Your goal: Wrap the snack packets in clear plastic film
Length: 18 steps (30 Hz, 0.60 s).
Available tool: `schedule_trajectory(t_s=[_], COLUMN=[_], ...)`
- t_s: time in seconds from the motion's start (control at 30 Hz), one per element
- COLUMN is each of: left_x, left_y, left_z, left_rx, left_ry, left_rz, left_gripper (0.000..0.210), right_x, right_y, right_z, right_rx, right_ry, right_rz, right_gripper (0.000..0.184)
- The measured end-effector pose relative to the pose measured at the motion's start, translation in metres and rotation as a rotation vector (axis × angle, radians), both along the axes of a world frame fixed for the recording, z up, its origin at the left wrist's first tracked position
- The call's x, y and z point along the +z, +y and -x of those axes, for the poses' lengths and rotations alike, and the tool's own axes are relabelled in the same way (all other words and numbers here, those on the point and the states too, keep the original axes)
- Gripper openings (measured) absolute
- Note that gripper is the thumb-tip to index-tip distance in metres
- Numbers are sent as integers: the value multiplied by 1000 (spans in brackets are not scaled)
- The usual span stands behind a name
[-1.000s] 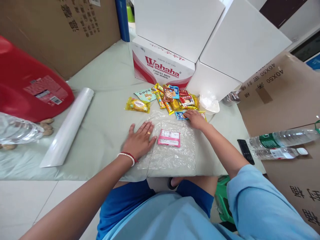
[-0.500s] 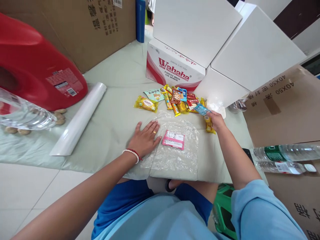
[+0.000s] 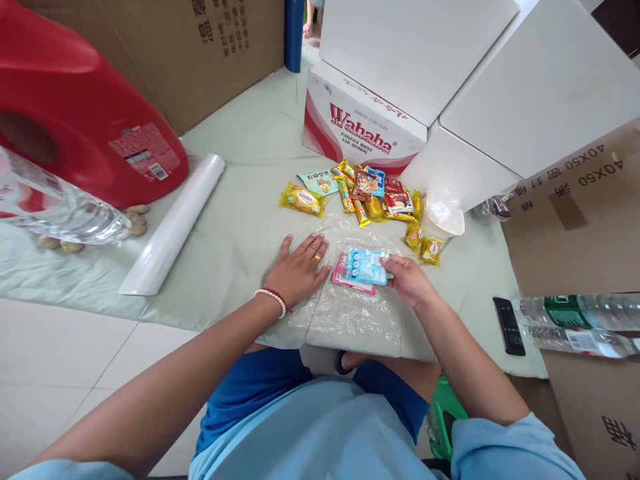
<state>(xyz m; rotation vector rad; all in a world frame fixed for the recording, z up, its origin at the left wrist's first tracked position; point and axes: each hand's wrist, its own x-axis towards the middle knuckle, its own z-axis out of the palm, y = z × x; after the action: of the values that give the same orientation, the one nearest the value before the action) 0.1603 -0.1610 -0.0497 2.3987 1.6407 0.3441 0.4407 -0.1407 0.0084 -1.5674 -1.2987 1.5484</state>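
Note:
My right hand pinches a light blue snack packet by its right end. The packet is over a pink-edged packet and covers most of it. Beneath them a clear plastic sheet or bag lies spread near the table's front edge. On its left side my left hand rests flat, fingers apart. Just behind are several wrapped snacks: a yellow-wrapped one, a pale green packet, a brown packet, a red packet and small yellow packs.
A white roll, a red jug and a clear bottle are on the left. Behind the snacks stands a Wahaha carton. A white bowl, a black remote-like object and water bottles are on the right.
My right hand has brought the light blue packet from the snack pile leftward and nearer, over the pink-edged packet. My left hand stays flat on the plastic. The view has shifted slightly.

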Motion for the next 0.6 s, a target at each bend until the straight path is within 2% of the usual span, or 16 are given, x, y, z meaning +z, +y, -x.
schedule_trajectory(t_s=[0.03,0.1,0.17,0.23,0.33,0.4,0.47,0.6], left_x=[-1,-2,-3,-3,-2,-1,0,2], left_y=[0,0,0,0,0,-1,-1,-1], left_z=[0,0,0,0,0,0,-1,-1], left_rx=[0,0,-2,-5,-4,3,7,4], left_ry=[1,2,0,-4,-8,-7,-4,4], left_rz=[-5,-13,-16,-17,-15,-12,-9,-1], left_gripper=[64,64,64,64,64,64,64,65], right_x=[-8,-18,-21,-18,-15,-19,-25,-37], right_y=[-9,-20,-25,-27,-24,-21,-17,-14], right_z=[5,8,5,3,3,7,11,21], right_rx=[31,53,51,156,515,655,654,559], right_ry=[-118,-451,-768,-911,-901,-878,-855,-828], right_rz=[-59,-278,-525,-699,-788,-764,-729,-726], right_gripper=[52,51,48,56,75,75,69,65])
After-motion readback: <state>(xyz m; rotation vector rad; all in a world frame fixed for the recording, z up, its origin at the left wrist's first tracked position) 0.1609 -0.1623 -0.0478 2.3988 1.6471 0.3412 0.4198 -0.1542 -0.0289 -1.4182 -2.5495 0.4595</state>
